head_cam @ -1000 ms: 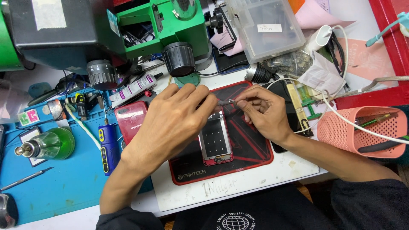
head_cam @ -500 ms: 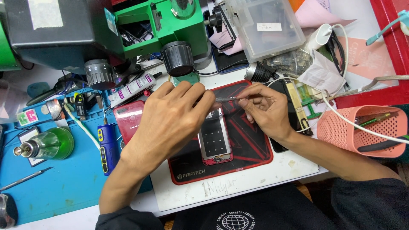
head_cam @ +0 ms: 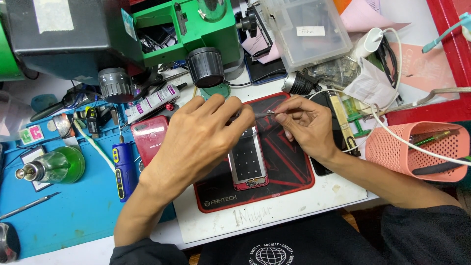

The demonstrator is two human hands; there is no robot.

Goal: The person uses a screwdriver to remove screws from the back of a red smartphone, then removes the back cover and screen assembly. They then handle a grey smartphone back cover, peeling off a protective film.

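I see my left hand (head_cam: 201,137) arched over the top end of an opened phone frame (head_cam: 248,159) that lies on the black and red mat (head_cam: 289,167), its fingertips pinching a small metal part (head_cam: 269,112) just above the frame. My right hand (head_cam: 306,125) meets it there, thumb and forefinger closed on the same tiny piece; whether it holds a tool I cannot tell. The left hand hides the frame's upper edge. A red phone (head_cam: 147,137) lies just left of the mat, a blue handheld tool (head_cam: 122,164) beside it, a green glass bottle (head_cam: 54,167) further left. A pink basket (head_cam: 417,152) stands well to the right, crossed by a white cable (head_cam: 392,135).
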